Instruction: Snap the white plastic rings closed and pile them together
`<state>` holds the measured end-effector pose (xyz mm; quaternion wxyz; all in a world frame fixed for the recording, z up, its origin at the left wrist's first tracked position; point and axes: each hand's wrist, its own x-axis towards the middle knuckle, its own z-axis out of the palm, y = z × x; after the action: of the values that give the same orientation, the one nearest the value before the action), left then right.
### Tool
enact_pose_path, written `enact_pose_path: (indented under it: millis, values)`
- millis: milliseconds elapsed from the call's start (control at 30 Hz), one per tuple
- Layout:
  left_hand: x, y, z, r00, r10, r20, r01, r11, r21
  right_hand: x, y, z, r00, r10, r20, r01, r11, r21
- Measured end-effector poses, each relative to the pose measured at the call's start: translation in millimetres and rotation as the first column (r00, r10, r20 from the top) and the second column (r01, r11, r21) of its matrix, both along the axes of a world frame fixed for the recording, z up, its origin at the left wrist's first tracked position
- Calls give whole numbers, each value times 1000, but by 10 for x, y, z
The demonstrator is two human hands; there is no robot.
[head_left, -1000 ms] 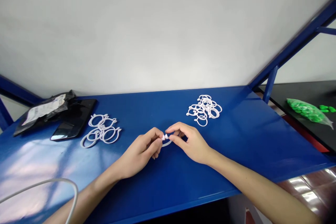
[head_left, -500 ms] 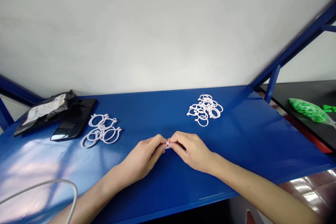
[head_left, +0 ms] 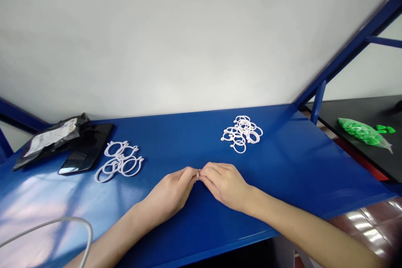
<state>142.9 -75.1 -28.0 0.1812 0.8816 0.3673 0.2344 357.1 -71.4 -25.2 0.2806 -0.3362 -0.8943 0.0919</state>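
Over the front part of the blue table point(head_left: 176, 138), my left hand point(head_left: 171, 190) and my right hand point(head_left: 226, 186) meet fingertip to fingertip. Both are closed in a pinch on a small white plastic ring point(head_left: 197, 174); only a sliver of it shows between the fingers, the rest being hidden. To the left lies a group of white rings point(head_left: 120, 157) with knobbed ends, overlapping one another. A second heap of similar white rings point(head_left: 243, 127) sits farther back on the right.
At the back left, a black plastic parcel point(head_left: 52, 136) with a white label lies beside a black phone point(head_left: 84, 150). A pale cable point(head_left: 72, 219) loops across the lower left. Past the blue frame point(head_left: 318, 100) on the right, a bag of green pieces point(head_left: 364, 132) rests on a dark surface.
Both hands have pressed closer together, and less of the ring shows between the fingertips. The whole view has shifted slightly; both ring groups lie as before.
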Motion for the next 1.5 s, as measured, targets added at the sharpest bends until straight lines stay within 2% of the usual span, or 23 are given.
enact_pose_path:
  millis: [167, 233, 333, 400, 467, 533, 667, 767, 833, 967, 1033, 1133, 1233, 1367, 1500]
  values:
    - [-1, 86, 54, 997, 67, -40, -62, 990, 129, 16, 156, 22, 985, -29, -172, 9, 993, -119]
    - [-78, 152, 93, 985, 163, -61, -147, 968, 205, 98, 256, 67, 977, -78, -196, 60, 993, -99]
    - [-357, 291, 203, 889, 420, -180, -363, 888, 281, 334, 424, 160, 953, -270, -140, 279, 959, 48]
    - [-623, 379, 310, 779, 543, -313, -456, 834, 312, 526, 530, 223, 884, -458, -93, 467, 877, 111]
    - [-887, 432, 417, 719, 552, -422, -469, 834, 291, 695, 612, 269, 791, -612, -20, 609, 783, 130]
    - [-1089, 447, 491, 688, 524, -502, -488, 846, 213, 803, 659, 292, 716, -693, 83, 684, 721, 109]
    - [-1229, 444, 482, 701, 441, -560, -512, 858, 35, 804, 659, 288, 668, -720, 187, 721, 689, 76]
    - [-1182, 475, 397, 725, 388, -569, -470, 883, 3, 673, 598, 265, 703, -698, 137, 690, 716, 109]
    - [-1140, 505, 349, 716, 395, -575, -468, 883, 23, 555, 530, 237, 770, -630, 100, 620, 776, 117]
    - [-1079, 540, 322, 750, 409, -520, -427, 900, 92, 314, 354, 150, 926, -367, 91, 366, 930, 30]
    - [-1034, 540, 328, 794, 405, -453, -392, 911, 128, 215, 277, 105, 970, -226, 89, 233, 970, -70]
    - [-896, 507, 332, 851, 419, -316, -407, 907, 108, 114, 210, 59, 994, -94, 52, 103, 968, -227]
    - [-667, 417, 314, 909, 394, -138, -397, 918, 3, 58, 192, 47, 997, -71, -16, 62, 942, -330]
    - [-335, 234, 261, 962, 269, 50, -259, 954, -153, 19, 175, 66, 987, -70, -142, 7, 914, -405]
    - [-138, 111, 227, 959, 233, 164, -178, 939, -294, -3, 141, 97, 964, -62, -257, -59, 898, -437]
